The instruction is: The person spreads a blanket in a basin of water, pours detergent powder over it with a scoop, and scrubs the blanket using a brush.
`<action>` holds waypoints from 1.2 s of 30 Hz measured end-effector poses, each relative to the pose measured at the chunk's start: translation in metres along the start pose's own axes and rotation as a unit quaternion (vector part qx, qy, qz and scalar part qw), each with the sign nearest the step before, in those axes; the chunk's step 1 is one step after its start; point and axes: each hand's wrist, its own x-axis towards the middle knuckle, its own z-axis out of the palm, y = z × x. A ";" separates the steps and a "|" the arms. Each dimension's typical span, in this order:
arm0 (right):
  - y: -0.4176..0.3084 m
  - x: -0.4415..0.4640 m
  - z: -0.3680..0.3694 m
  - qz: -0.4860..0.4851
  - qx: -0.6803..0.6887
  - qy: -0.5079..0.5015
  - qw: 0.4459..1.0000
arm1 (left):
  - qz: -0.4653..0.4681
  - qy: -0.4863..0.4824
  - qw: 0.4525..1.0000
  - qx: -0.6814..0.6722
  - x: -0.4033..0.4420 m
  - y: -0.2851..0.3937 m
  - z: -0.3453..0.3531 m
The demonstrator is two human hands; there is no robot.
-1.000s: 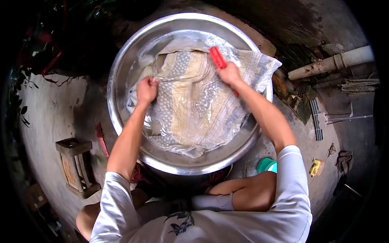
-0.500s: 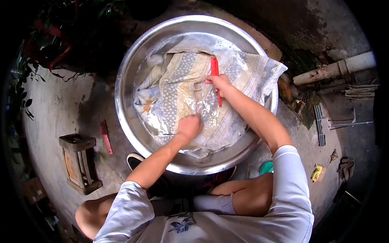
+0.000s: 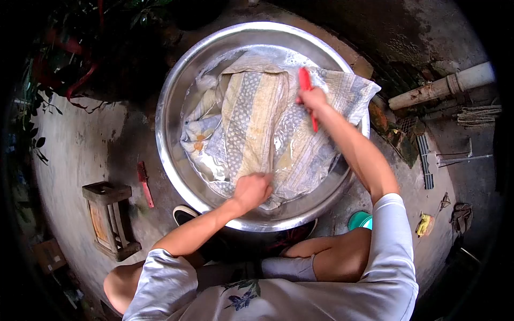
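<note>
A wide metal basin (image 3: 165, 155) stands in front of me with soapy water in it. Inside lies a wet patterned cloth (image 3: 247, 115) with dotted grey and cream stripes; one corner drapes over the right rim. My left hand (image 3: 252, 191) is closed on the cloth near the basin's front, pulling folds toward it. In my right hand (image 3: 314, 99) is a red scrub brush (image 3: 304, 78), gripped around its middle and held over the cloth's right part. Whether its bristles touch the fabric I cannot tell.
Left on the concrete floor are a second red brush (image 3: 144, 184) and a small wooden stool (image 3: 110, 219). Close to my right knee sits a green container (image 3: 360, 220). A pipe (image 3: 444, 92) runs at the right, with coiled rope (image 3: 478, 116) below it. Plants hang at upper left.
My right hand has moved right with the brush. My left hand has drawn toward the basin's front edge, and the cloth's middle is stretched into longer folds.
</note>
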 end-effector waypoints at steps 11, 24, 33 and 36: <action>0.009 -0.022 0.031 -0.011 0.127 -0.057 0.990 | -0.041 -0.012 0.999 0.024 -0.008 0.023 -0.037; 0.036 -0.113 -0.014 -0.524 -0.388 -0.097 0.752 | -0.010 0.104 0.994 0.044 -0.004 -0.035 0.036; 0.016 -0.038 -0.031 -0.463 -0.470 -0.016 0.751 | -0.018 -0.004 0.969 0.247 -0.007 -0.040 0.044; 0.062 -0.081 0.006 -0.566 -0.450 -0.132 0.678 | 0.007 0.023 0.975 0.220 -0.005 -0.045 0.055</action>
